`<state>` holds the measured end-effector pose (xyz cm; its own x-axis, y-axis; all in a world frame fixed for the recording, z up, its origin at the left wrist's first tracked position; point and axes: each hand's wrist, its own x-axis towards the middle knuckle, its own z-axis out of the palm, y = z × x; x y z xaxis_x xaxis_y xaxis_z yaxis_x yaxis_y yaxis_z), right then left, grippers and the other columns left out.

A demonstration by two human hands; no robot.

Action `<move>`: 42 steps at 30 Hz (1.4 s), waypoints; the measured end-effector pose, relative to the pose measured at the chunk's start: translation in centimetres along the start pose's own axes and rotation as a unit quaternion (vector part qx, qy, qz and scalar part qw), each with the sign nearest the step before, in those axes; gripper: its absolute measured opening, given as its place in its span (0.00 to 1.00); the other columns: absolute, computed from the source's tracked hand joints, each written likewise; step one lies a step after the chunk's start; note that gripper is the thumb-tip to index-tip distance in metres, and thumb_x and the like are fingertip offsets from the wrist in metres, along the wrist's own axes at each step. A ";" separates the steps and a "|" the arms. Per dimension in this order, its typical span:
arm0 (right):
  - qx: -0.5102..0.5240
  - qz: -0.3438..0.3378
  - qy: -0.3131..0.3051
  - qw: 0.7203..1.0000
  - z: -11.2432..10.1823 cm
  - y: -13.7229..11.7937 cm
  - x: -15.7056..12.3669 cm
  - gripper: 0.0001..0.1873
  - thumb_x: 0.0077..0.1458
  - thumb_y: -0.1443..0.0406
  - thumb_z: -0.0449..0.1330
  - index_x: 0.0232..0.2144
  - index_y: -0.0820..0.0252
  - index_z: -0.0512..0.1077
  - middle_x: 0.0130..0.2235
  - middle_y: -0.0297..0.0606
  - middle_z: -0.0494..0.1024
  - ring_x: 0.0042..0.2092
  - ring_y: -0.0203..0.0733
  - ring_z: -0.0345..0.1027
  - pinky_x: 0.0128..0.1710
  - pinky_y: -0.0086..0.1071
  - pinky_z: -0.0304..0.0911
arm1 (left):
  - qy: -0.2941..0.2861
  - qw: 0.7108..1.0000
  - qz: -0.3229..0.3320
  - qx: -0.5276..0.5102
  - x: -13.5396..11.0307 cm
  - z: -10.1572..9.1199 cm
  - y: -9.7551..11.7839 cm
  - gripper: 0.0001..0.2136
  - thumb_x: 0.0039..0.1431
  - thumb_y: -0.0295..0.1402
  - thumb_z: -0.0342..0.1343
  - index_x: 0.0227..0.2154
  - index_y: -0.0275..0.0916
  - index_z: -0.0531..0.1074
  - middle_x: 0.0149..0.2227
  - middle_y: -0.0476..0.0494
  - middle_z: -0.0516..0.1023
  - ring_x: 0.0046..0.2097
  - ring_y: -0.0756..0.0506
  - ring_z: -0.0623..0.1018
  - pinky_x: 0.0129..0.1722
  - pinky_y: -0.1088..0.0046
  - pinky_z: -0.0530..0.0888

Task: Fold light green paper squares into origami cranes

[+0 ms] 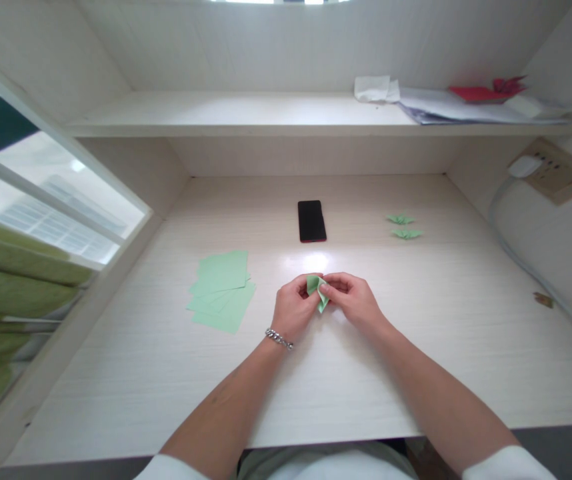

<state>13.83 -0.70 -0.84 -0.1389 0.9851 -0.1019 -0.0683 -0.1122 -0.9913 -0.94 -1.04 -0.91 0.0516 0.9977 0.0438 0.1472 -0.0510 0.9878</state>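
Observation:
Between my two hands is a small piece of folded green paper, partly creased, with one flap standing up and a point facing me. My left hand, with a chain bracelet at the wrist, pinches its left side. On the other side my right hand grips it, thumb pressed on the fold. Some fingertips are hidden behind the paper. Several loose green paper sheets lie overlapping to the left of my hands. Two small folded green paper figures rest at the back right.
A black phone lies beyond my hands. Papers and a red folded item sit on the shelf above. At right, a white cable runs from a wall socket. A green curtain hangs at left.

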 end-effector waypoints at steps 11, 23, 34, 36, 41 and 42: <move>-0.086 -0.052 0.019 0.995 -0.1 -0.4 -0.3 0.14 0.53 0.57 0.60 0.38 0.59 0.75 0.39 0.42 0.79 0.40 0.45 0.74 0.41 0.36 0.69 | -0.022 0.998 -0.004 -0.064 0.1 0.2 -0.4 0.17 0.50 0.29 0.59 0.45 0.37 0.74 0.45 0.38 0.78 0.44 0.43 0.79 0.45 0.66 0.76; -0.096 -0.068 0.060 0.991 -0.1 -0.1 -0.2 0.14 0.54 0.59 0.58 0.42 0.58 0.73 0.42 0.42 0.78 0.42 0.46 0.73 0.41 0.37 0.69 | 0.003 0.997 -0.021 -0.079 0.2 0.3 -0.2 0.12 0.50 0.31 0.60 0.39 0.35 0.74 0.40 0.39 0.79 0.38 0.46 0.79 0.39 0.69 0.77; -0.023 -0.024 -0.001 0.999 0.2 -0.3 -0.3 0.19 0.50 0.56 0.62 0.42 0.59 0.72 0.40 0.42 0.79 0.40 0.45 0.74 0.36 0.35 0.70 | 0.026 0.999 -0.011 -0.030 0.2 0.2 0.0 0.13 0.48 0.34 0.62 0.37 0.36 0.75 0.36 0.42 0.79 0.34 0.47 0.78 0.32 0.73 0.76; -0.015 -0.022 -0.008 1.000 0.2 -0.2 -0.3 0.20 0.49 0.56 0.63 0.43 0.58 0.72 0.39 0.41 0.79 0.38 0.44 0.74 0.34 0.34 0.70 | 0.033 0.999 -0.005 -0.009 0.2 0.2 -0.1 0.13 0.49 0.33 0.61 0.39 0.37 0.75 0.36 0.43 0.79 0.33 0.48 0.78 0.32 0.74 0.76; -0.008 -0.027 -0.010 1.000 0.0 0.2 0.1 0.21 0.46 0.56 0.65 0.42 0.61 0.75 0.35 0.41 0.80 0.33 0.42 0.72 0.30 0.32 0.67 | 0.026 0.999 0.005 -0.020 0.3 0.0 -0.8 0.15 0.51 0.31 0.59 0.44 0.41 0.76 0.43 0.42 0.78 0.38 0.47 0.78 0.38 0.71 0.76; -0.008 -0.024 -0.013 1.000 0.0 0.2 0.1 0.22 0.46 0.56 0.65 0.42 0.61 0.75 0.35 0.41 0.80 0.32 0.41 0.72 0.29 0.32 0.66 | 0.023 0.999 0.010 -0.026 0.3 0.0 -0.9 0.14 0.51 0.31 0.59 0.43 0.42 0.76 0.44 0.42 0.78 0.39 0.46 0.78 0.38 0.70 0.76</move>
<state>13.85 -0.60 -1.03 -0.1620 0.9854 -0.0517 -0.0591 -0.0620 -0.9963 -1.06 -0.71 -1.81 0.0079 0.9975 0.0699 0.0955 -0.0703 0.9929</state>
